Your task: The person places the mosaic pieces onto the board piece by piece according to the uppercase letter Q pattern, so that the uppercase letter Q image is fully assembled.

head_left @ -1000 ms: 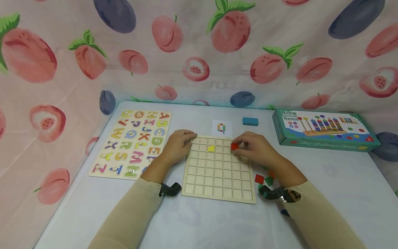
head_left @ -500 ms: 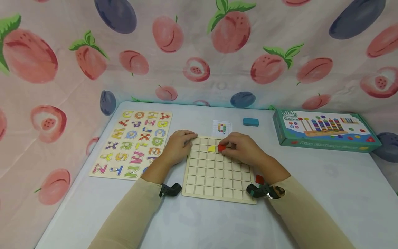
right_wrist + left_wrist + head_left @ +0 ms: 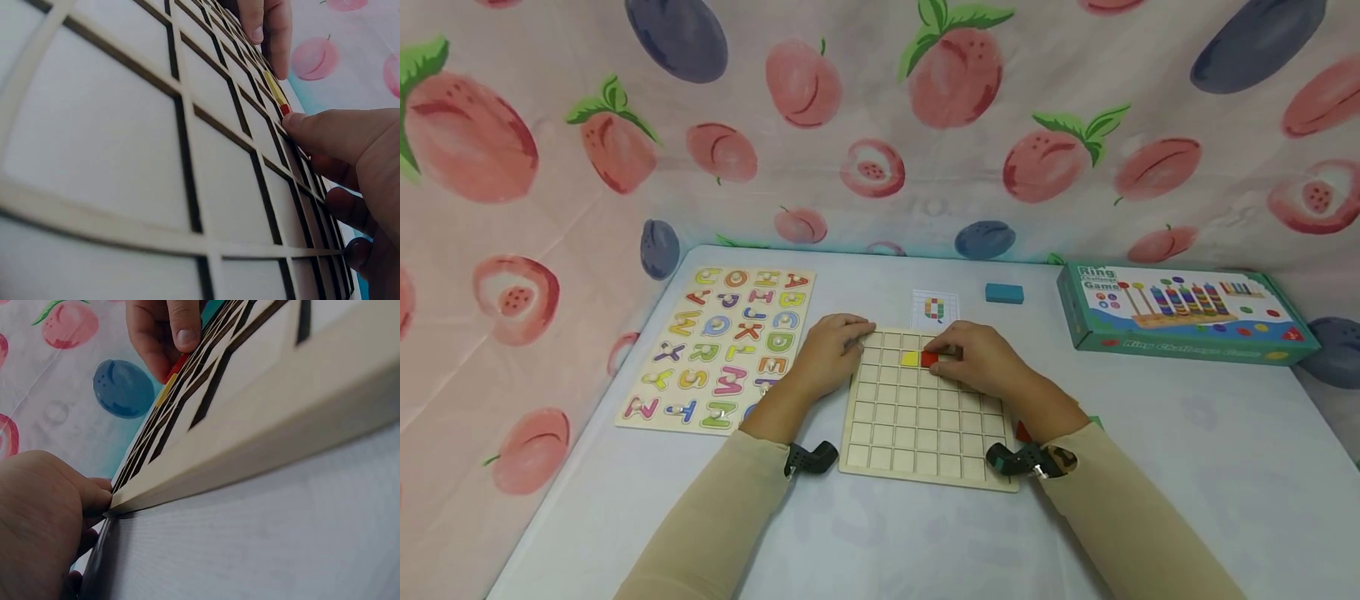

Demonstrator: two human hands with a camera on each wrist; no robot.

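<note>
A wooden grid board (image 3: 917,417) lies flat on the table. One of its back-row cells bears a yellow tile (image 3: 909,358) with a rounded edge. Directly right of it is a red square tile (image 3: 928,358), pinched between thumb and fingers of my right hand (image 3: 981,358); whether it lies fully in its cell is hidden by the fingertips. My left hand (image 3: 829,354) grips the board's back left corner. In the left wrist view the thumb (image 3: 97,499) meets that corner, and the other fingers go behind the edge.
A pattern card (image 3: 935,309) lies behind the board, beside a blue block (image 3: 1004,293). An alphabet puzzle board (image 3: 715,350) is at left, a Ring Challenge Game box (image 3: 1183,315) back right. Red and green pieces (image 3: 1022,432) are partly hidden beneath the right forearm.
Carrying the red tile, my right hand has moved left across the board's back rows until the tile stands against the yellow one. The left hand has kept its place at the corner.
</note>
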